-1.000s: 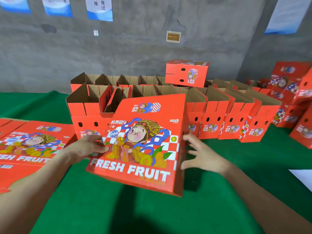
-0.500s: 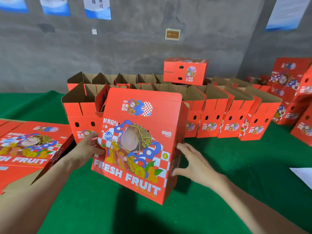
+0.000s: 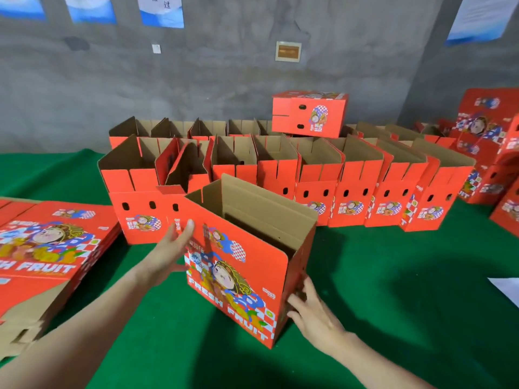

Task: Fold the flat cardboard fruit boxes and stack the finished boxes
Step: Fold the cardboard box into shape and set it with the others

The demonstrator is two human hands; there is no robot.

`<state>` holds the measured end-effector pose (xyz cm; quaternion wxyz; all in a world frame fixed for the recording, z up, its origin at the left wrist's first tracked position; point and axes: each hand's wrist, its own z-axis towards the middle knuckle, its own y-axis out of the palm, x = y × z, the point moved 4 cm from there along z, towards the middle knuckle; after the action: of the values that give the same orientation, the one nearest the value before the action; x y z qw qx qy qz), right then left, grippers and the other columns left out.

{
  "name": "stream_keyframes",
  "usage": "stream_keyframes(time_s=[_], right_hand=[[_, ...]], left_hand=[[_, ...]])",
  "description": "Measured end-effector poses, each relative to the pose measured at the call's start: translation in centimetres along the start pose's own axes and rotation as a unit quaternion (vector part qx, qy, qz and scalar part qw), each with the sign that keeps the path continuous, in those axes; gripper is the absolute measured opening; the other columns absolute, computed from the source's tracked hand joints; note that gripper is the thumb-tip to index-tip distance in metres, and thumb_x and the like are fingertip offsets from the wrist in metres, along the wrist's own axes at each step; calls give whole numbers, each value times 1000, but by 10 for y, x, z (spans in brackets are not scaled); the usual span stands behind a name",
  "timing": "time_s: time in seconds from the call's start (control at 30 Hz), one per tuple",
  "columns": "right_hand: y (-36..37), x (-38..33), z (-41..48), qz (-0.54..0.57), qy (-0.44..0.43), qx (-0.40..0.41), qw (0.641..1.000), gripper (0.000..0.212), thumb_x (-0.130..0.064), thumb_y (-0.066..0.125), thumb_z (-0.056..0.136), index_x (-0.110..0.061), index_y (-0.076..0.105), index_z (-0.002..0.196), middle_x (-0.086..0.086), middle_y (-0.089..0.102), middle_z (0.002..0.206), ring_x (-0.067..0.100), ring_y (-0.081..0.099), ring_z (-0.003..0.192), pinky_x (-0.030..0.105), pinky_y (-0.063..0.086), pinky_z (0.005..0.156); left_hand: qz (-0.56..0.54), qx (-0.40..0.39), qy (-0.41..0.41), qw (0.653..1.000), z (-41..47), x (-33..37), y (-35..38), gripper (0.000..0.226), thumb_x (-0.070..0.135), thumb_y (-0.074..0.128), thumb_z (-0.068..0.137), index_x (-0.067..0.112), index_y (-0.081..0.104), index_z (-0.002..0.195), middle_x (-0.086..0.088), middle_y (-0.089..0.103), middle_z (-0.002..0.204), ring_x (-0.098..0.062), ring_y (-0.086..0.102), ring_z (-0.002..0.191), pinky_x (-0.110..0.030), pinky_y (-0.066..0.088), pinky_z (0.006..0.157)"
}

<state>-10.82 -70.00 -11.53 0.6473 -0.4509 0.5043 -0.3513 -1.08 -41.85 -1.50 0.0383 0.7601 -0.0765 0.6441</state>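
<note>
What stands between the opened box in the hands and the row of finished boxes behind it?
Nothing visible does. Only bare green cloth lies between the opened box and the row of finished boxes. The left hand and the right hand touch the box's sides directly.

Two hands: left hand (image 3: pixel 168 256), right hand (image 3: pixel 314 313). One half-folded box (image 3: pixel 241 265) between them. About eight open-topped boxes in the front row (image 3: pixel 317 197), at least four in the back row (image 3: pixel 174 129), the rest hidden. One closed box (image 3: pixel 309 113) on top. One stack of flat boxes (image 3: pixel 50 248), sheets uncountable. Four posters (image 3: pixel 161 9), one plaque (image 3: pixel 288 51).
</note>
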Motion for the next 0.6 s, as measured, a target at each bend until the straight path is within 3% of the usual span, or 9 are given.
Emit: stream_keyframes(time_s=[0.07,0.13,0.2,0.3,0.4,0.43,0.47,0.53,0.6], right_hand=[[-3,3,-1,-50,-38,10,998,41,-23,62,90,-28,50,129,5,18,152,21,55,117,31,49,97],[-6,9,2,-40,-31,-9,999,49,-32,49,95,-22,37,141,2,35,147,14,54,112,30,49,94],[-9,10,6,-82,-79,8,993,56,-36,49,93,-26,27,143,-4,51,135,6,56,100,27,48,89],[-18,9,10,-49,-80,27,995,57,-34,61,88,-39,27,133,-9,61,117,10,62,100,39,51,93],[-43,6,19,-57,-88,32,994,64,-57,57,78,-38,31,133,-13,61,105,9,62,92,36,51,89],[-58,5,23,-50,-95,47,993,67,-66,53,78,-35,34,134,-14,56,111,10,60,94,34,50,90],[-74,4,27,-29,-87,47,995,60,-66,51,82,-36,37,132,-10,49,123,14,59,99,35,49,93],[-109,8,35,-20,-62,43,997,34,-40,52,94,-45,36,123,-1,29,138,26,56,106,34,44,99],[-141,14,44,-44,-54,87,994,39,-25,51,94,-50,40,122,2,25,134,32,55,107,36,44,98]], left_hand=[[-42,6,-29,999,2,10,3,90,75,53,62,38,32,141,4,45,140,-26,39,131,-65,34,101],[-60,2,-48,997,0,22,15,96,76,60,57,32,35,140,1,42,140,-32,30,136,-67,31,102],[-60,5,-60,996,-2,32,30,94,65,73,60,18,41,135,-4,52,126,-31,46,121,-64,37,99],[-69,51,-26,996,-1,44,44,55,44,72,79,7,48,112,-14,59,100,-29,61,80,-46,50,78],[-84,108,59,989,-6,64,48,23,42,60,89,22,51,86,1,63,70,-13,61,62,-32,44,64],[-75,121,104,984,-8,72,47,18,41,57,91,24,54,87,10,67,68,-4,63,62,-32,44,65],[-66,135,148,978,-11,80,45,16,40,54,93,25,59,96,16,70,79,2,65,73,-35,47,72],[-31,167,239,956,-14,97,41,29,31,52,95,15,61,119,2,66,115,-11,61,103,-40,47,93],[6,199,326,924,-10,112,34,24,20,52,97,14,63,117,-5,62,122,-17,57,113,-36,43,100]])
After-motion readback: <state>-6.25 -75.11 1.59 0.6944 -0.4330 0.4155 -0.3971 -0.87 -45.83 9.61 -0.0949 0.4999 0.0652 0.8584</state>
